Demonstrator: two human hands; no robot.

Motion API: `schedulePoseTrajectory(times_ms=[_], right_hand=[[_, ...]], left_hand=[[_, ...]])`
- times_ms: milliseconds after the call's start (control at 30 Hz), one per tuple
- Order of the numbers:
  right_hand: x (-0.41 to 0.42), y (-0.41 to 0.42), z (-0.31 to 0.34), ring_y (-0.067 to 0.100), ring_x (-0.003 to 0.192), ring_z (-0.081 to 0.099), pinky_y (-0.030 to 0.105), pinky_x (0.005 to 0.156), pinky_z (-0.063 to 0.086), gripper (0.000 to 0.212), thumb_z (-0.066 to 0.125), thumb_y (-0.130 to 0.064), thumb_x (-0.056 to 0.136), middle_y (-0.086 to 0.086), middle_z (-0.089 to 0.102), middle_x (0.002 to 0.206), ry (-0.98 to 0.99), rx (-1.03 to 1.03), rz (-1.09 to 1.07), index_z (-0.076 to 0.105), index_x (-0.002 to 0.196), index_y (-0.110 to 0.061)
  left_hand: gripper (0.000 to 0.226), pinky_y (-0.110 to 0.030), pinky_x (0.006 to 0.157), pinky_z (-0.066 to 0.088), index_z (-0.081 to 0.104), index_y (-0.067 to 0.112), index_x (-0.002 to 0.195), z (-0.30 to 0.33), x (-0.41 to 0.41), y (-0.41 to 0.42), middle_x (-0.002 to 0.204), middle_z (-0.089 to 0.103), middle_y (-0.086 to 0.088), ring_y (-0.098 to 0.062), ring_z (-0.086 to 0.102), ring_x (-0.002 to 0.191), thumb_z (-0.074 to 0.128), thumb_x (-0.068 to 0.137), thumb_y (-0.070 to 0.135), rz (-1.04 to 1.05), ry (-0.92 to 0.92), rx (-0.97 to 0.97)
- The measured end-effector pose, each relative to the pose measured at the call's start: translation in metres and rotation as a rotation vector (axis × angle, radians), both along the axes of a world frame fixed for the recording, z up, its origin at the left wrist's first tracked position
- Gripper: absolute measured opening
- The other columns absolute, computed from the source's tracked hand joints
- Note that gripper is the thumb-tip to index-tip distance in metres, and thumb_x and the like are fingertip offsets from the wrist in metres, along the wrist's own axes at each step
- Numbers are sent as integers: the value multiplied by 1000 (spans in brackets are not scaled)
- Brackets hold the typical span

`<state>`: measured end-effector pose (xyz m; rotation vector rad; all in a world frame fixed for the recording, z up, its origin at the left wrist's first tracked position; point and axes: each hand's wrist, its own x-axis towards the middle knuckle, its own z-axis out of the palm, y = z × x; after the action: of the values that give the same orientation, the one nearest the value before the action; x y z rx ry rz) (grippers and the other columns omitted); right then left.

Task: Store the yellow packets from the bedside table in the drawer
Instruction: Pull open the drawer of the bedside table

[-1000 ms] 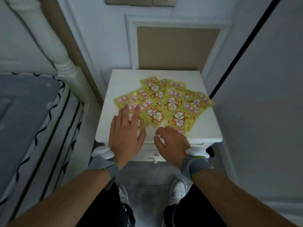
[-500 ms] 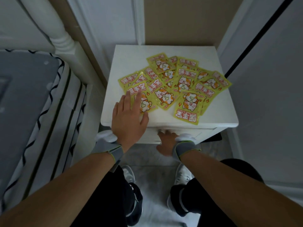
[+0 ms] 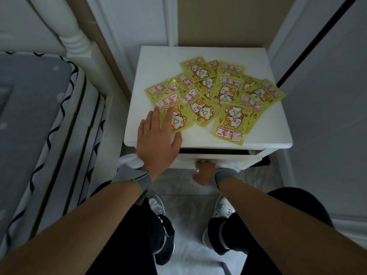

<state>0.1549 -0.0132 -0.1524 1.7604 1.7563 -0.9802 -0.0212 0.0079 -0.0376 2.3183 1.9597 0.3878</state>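
Several yellow packets (image 3: pixel 216 96) with a cartoon cat lie overlapping on the white bedside table (image 3: pixel 155 62). My left hand (image 3: pixel 156 137) rests flat, fingers spread, on the table's front left edge, its fingertips on the nearest packet (image 3: pixel 179 118). Below the tabletop my right hand (image 3: pixel 203 172) grips the handle at the drawer's (image 3: pixel 218 157) front; the fingers are partly hidden beneath it. The drawer stands pulled out a little, with a dark gap under the tabletop.
A bed (image 3: pixel 29 120) with a grey mattress and a white post (image 3: pixel 75 38) stands close on the left. A white wall panel (image 3: pixel 327 96) closes in the right side. My legs and shoes (image 3: pixel 222 207) are on the floor in front of the table.
My right hand dropped from the table's front edge to the drawer handle and has pulled the drawer out slightly. The view moved closer and lower. My left hand has stayed on the table.
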Motion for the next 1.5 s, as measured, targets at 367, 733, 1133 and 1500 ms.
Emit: schedulePoseTrajectory(times_ms=[367,733,1133,1500], right_hand=[[-3,-63,0,29,144,34,42,117,31,76,38,-57,89,7,30,161,-10,-91,69,29,154,-18],[-9,-116,-14,27,137,44,40,113,36,69,42,-55,94,7,41,154,-31,-132,167,37,149,-14],[-17,-148,-14,31,141,38,41,114,34,69,45,-50,97,13,35,157,-18,-217,186,33,151,-9],[-17,-185,-7,28,148,28,42,120,26,80,49,-52,87,9,25,163,25,-174,152,27,155,-14]], left_hand=[[69,-52,118,22,21,24,156,4,1,-36,157,30,-21,-39,27,145,39,94,47,-11,16,-11],[68,-52,119,19,18,24,156,13,5,-61,159,25,-20,-38,22,146,41,96,47,-40,15,-20],[68,-49,121,13,14,27,157,16,12,-90,162,19,-17,-35,17,148,38,96,47,-61,27,-58],[68,-48,121,15,13,26,157,17,18,-115,162,19,-16,-34,17,149,38,97,47,-80,79,-88]])
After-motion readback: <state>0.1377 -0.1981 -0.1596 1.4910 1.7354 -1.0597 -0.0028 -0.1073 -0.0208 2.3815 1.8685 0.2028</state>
